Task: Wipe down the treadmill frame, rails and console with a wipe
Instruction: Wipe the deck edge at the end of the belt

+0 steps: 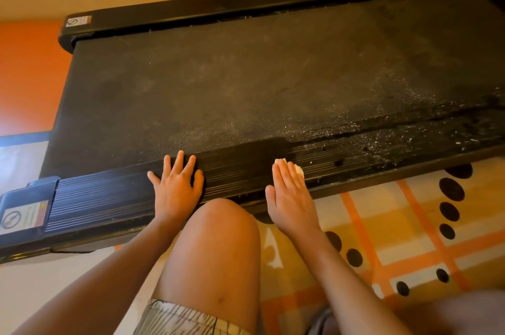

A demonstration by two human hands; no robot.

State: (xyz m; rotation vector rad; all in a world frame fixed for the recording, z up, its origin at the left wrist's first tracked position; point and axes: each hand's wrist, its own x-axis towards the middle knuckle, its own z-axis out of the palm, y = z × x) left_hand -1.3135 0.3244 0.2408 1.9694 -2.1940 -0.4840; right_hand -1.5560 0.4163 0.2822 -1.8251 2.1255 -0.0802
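Orange walls (27,75) and a patterned rug (396,225) surround the treadmill (246,88). Left hand (176,188) lies flat, fingers spread, on its ribbed near rail (237,173); right hand (289,195), fingers straight, presses a pale wipe (299,170) onto it. A bare knee (221,225) sits between them; white specks (382,138) lie beyond the right hand.

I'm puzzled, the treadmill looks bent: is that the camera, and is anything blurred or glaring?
Head view: the wide lens bows the near rail and far rail; light is warm; a glare patch whitens the left edge; the bottom right corner is blurred.
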